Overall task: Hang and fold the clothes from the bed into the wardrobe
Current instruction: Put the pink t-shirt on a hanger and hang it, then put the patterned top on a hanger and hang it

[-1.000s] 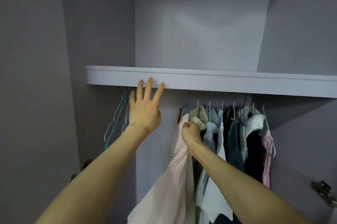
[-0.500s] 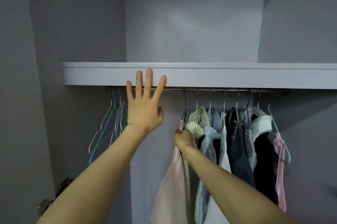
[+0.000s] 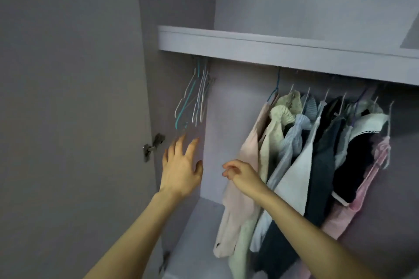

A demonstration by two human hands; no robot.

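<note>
Inside the open wardrobe (image 3: 317,2), under the grey shelf (image 3: 272,46), the hung clothes (image 3: 317,154) crowd the right half of the rail, at about three o'clock from centre. Leftmost is a pale pink garment (image 3: 247,160) on a blue hanger, then a cream ruffled top (image 3: 275,124), a striped light-blue shirt (image 3: 294,133), a white piece, dark navy and black garments, a white lace collar (image 3: 367,123) and a pink slip (image 3: 371,179) at the far right. The rail itself is mostly hidden behind the shelf edge.

The right hand (image 3: 240,171) sits just in front of the pink garment's lower half, fingers loosely curled and holding nothing; whether it brushes the cloth cannot be told. At nine o'clock from it, slightly apart, the left hand (image 3: 181,169) is raised with fingers spread wide and straight, empty, tips pointing toward twelve.

Just above those fingertips hangs a bunch of empty hangers (image 3: 195,99), teal, white and pale blue, pushed to the rail's left end and not touching the hand. At nine o'clock from the left hand a metal door hinge (image 3: 153,145) is fixed to the side panel, and a second hinge (image 3: 164,260) shows lower down.
</note>
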